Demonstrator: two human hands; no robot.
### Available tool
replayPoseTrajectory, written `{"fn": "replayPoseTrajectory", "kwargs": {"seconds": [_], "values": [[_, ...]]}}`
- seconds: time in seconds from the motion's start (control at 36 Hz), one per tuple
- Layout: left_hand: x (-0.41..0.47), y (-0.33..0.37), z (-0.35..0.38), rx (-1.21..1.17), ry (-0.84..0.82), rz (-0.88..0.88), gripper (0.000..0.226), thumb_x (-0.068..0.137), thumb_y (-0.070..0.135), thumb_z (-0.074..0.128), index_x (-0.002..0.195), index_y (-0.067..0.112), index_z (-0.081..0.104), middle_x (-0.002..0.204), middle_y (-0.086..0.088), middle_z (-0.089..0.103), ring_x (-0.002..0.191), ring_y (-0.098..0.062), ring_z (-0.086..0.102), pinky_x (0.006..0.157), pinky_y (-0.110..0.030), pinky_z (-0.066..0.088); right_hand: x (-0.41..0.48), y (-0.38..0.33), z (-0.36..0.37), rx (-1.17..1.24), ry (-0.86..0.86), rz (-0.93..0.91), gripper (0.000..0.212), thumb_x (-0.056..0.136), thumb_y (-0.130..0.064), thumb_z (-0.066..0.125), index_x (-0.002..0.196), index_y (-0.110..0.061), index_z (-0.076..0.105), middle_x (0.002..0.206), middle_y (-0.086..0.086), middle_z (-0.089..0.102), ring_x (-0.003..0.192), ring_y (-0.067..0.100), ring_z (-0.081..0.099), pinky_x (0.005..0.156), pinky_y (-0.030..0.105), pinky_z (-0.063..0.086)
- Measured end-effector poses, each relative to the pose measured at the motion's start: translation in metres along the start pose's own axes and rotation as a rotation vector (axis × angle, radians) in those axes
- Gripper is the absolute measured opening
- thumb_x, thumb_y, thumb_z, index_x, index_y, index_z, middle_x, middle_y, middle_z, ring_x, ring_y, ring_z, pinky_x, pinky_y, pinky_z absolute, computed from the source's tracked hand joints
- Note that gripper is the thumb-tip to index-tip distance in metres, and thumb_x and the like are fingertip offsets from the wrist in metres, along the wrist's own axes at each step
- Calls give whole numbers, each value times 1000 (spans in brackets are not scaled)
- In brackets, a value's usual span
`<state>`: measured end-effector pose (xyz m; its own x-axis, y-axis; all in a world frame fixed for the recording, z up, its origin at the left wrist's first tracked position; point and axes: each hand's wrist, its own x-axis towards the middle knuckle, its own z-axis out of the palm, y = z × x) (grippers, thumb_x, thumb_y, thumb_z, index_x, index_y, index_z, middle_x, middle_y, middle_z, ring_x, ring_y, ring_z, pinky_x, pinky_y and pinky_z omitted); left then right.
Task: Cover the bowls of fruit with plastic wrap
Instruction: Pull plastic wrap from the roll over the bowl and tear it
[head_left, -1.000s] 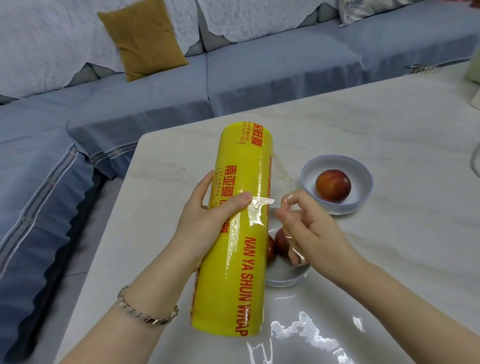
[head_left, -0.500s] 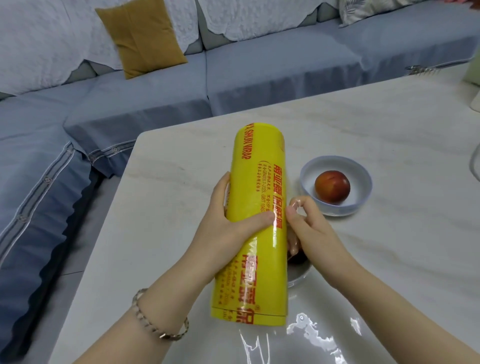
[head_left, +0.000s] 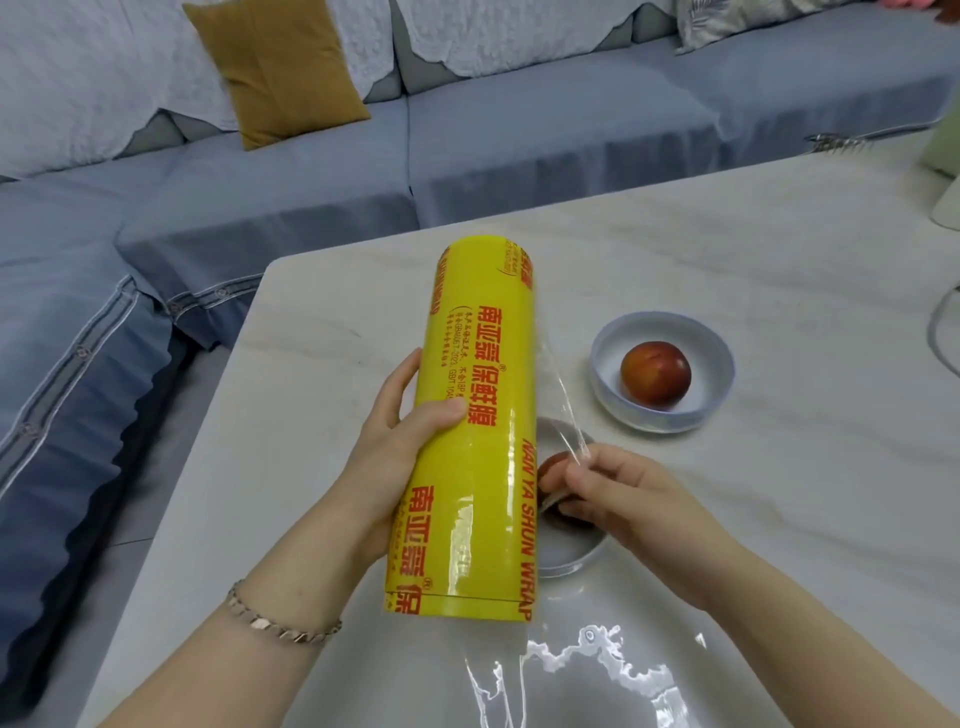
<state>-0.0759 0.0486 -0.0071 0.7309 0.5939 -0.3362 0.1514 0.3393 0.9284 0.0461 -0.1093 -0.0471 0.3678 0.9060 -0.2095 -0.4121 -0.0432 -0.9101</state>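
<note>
Yellow and printed with red lettering, the roll of plastic wrap is held over the left part of the pale marble counter, just left of the two bowls. Its long axis runs away from the person, the near end low by the wrists and the far end pointing toward the sofa, leaning a little to the right. The left hand grips the roll at about mid-length, fingers curled behind its left side and the thumb pressed across the front. A bracelet sits on that wrist.

A thin, stretched strip of clear film leaves the roll's right side and slants down to the right hand, whose fingertips pinch its end. That hand hovers above the near bowl, which lies partly behind the roll and holds reddish fruit, mostly hidden by the fingers. The far bowl, pale blue, stands uncovered to the right of the roll and holds one red-orange fruit. Closer to the person, a loose sheet of wrap lies crinkled and glinting on the counter below the roll's near end. A mustard cushion leans on the blue sofa beyond.
</note>
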Motion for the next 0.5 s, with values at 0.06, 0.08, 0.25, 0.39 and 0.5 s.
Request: {"fn": "replayPoseTrajectory", "kwargs": {"seconds": [0.06, 0.08, 0.25, 0.39, 0.5], "values": [[3, -1, -2, -9, -12, -3, 93, 51, 37, 76, 137, 33, 40, 120, -13, 63, 85, -29, 71, 60, -37, 56, 0, 2, 5, 74, 24, -85, 18, 82, -19, 61, 82, -7, 47, 62, 1, 64, 72, 11, 65, 77, 21, 53], [5, -1, -3, -22, -20, -5, 93, 52, 38, 75, 137, 31, 39, 121, -14, 63, 87, -30, 70, 61, -37, 56, -1, 2, 8, 104, 37, -123, 17, 85, -18, 57, 81, -8, 43, 58, 1, 59, 68, 12, 63, 72, 20, 53], [7, -4, 1, -53, -29, -22, 90, 54, 36, 75, 136, 33, 39, 121, -11, 63, 90, -30, 70, 61, -38, 56, 2, 3, 21, 58, 139, -243, 14, 94, -8, 34, 82, -13, 33, 46, -7, 37, 43, 10, 41, 50, 17, 43], [5, -4, 5, -37, -17, -11, 77, 66, 34, 67, 137, 34, 37, 121, -9, 62, 90, -28, 71, 62, -38, 56, 1, 2, 24, 2, 202, -267, 11, 95, -13, 35, 84, -15, 34, 44, -7, 36, 36, 6, 33, 36, 19, 37], [7, -4, 5, -52, -5, -10, 78, 66, 33, 65, 138, 33, 36, 121, -8, 62, 88, -26, 71, 60, -36, 57, 0, -5, 24, -68, 232, -253, 13, 96, -16, 35, 83, -17, 33, 44, -9, 37, 35, 5, 28, 33, 15, 26]]}}
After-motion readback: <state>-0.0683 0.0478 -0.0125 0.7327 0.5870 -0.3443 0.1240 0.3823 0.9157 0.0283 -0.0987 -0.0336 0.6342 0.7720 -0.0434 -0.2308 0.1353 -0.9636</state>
